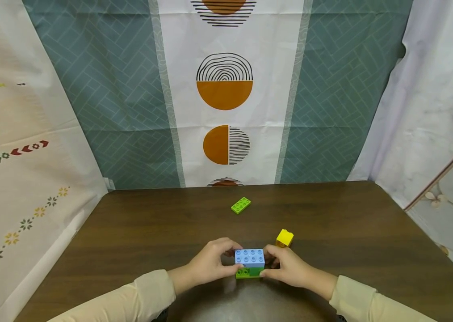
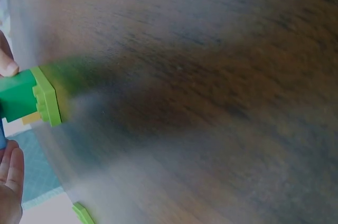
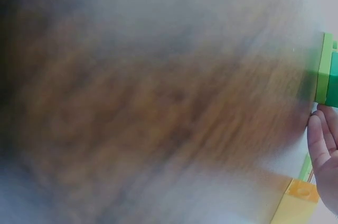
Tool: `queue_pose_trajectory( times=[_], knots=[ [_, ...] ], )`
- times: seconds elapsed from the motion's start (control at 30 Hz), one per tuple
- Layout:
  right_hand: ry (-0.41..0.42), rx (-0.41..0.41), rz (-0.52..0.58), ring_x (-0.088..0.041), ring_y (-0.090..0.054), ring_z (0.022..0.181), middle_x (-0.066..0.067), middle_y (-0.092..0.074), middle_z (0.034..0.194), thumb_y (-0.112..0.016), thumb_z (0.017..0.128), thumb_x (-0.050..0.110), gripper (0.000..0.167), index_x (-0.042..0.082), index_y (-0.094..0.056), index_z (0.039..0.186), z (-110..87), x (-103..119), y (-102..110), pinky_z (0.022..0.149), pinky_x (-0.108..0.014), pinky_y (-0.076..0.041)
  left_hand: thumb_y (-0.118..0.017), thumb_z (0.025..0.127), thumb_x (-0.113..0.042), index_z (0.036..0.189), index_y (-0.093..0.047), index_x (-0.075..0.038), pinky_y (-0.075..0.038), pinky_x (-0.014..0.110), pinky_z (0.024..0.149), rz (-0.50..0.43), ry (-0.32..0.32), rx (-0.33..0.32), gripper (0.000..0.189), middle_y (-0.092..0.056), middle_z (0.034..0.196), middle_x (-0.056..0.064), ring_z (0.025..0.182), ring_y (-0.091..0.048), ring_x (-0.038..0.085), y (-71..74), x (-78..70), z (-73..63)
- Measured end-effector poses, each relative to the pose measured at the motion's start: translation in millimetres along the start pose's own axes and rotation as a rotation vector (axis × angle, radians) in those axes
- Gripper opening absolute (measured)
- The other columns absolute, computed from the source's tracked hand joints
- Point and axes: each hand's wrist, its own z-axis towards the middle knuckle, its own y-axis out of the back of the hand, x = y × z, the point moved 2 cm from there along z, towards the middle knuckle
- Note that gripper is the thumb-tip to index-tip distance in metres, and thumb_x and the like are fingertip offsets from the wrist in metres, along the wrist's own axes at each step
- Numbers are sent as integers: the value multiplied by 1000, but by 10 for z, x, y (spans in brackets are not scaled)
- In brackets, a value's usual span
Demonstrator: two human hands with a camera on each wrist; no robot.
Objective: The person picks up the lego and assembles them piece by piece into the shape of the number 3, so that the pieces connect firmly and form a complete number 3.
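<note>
Left hand [image 1: 211,264] and right hand [image 1: 288,267] grip a block stack [image 1: 256,271], its blue block [image 1: 249,256] mostly outside the left wrist view.

A dark wooden table [image 1: 138,232] had a lime flat brick [image 1: 241,205] near its far edge and a yellow block [image 1: 284,238] nearer, to the right. A green-and-white cloth [image 1: 224,118] with orange half-circles hung beyond; a cream patterned cloth [image 1: 21,188] covered the left, a pale floral cloth [image 1: 423,129] the right.

Wore long, cream-coloured sleeves [image 1: 122,302] with wide cuffs [image 1: 157,288]. Had also a black object [image 1: 162,315], partly hidden, below each cuff.
</note>
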Motion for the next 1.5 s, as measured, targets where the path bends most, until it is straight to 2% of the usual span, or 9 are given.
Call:
queue_pose_trajectory(
  times=[0.3,0.5,0.73,0.93,1.33,1.5],
  knots=[
    [1,10,-11,-12,-63,84,-6,-68,97,-73,84,23,32,4,-57,104,17,9,-4,71,-24,-53,-76,79,-12,105,-65,-5,-53,23,76,12,0,14,29,-64,95,3,83,-61,15,5,11,-11],
    [-29,48,-43,-13,-63,92,-9,-67,104,-71,85,28,40,3,-56,112,9,64,37,74,-25,-53,-76,79,-13,106,-67,-3,-53,22,74,24,-17,18,30,-64,93,3,83,-62,14,10,7,5],
    [-23,4,-68,-19,-62,95,-8,-65,109,-70,86,32,45,3,-57,117,0,174,107,75,-27,-54,-76,80,-14,106,-68,-4,-52,19,75,15,2,35,30,-63,92,1,83,-59,9,-8,23,-3],
    [-4,-36,-115,-19,-62,94,-5,-66,108,-71,85,31,39,5,-61,113,12,233,133,77,-31,-55,-76,79,-13,106,-68,-4,-52,19,74,21,-3,34,29,-64,93,2,82,-59,9,6,20,13],
    [22,1,-184,-16,-61,89,-3,-66,100,-74,83,28,36,3,-65,108,65,261,189,75,-31,-55,-76,79,-13,105,-69,-4,-52,20,73,-18,18,42,29,-66,94,3,82,-61,11,6,44,39],
    [4,-2,-121,-15,-61,86,-4,-66,98,-76,81,25,35,2,-66,105,79,251,203,72,-24,-55,-76,79,-14,104,-69,-5,-52,19,73,-26,26,53,28,-66,95,3,83,-60,10,3,61,46]
  ],
)
